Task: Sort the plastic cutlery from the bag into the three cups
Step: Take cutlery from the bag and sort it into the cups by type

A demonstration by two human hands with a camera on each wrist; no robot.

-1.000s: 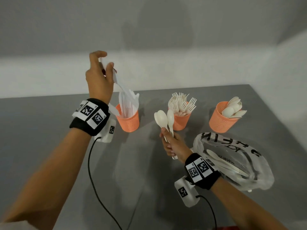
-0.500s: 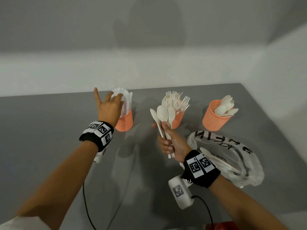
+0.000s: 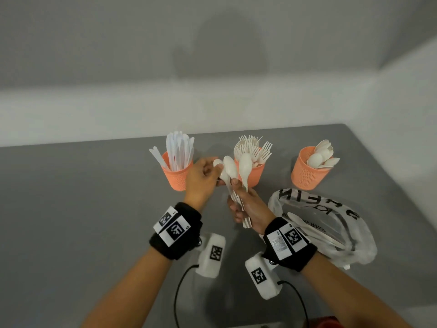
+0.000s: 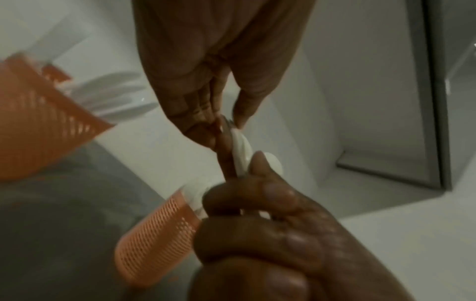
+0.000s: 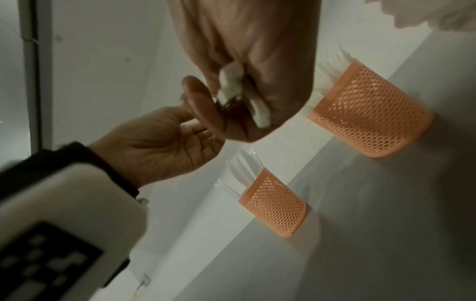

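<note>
Spoon-sorting step in hand: at frame centre, right hand point(image 3: 246, 204) clasps a spoon bundle point(image 3: 233, 171), left hand point(image 3: 201, 178) pinches one bowl; next, spoons belong in the right-hand cup point(image 3: 307, 172).

This looks like a bare recording or test space, not a lived-in room. A plain matte grey tabletop point(image 3: 71, 209) is pushed into the corner of two blank white walls point(image 3: 118, 55), with no decoration on them. On it stand only three identical orange perforated plastic cups point(image 3: 305, 176) in a row and a crumpled clear plastic bag with black lettering point(image 3: 350, 223). Both forearms wear black wristbands carrying printed black-and-white square marker tags point(image 3: 176, 229), with white boxy camera units point(image 3: 211, 254) and thin black cables point(image 3: 177, 301) hanging below.
</note>
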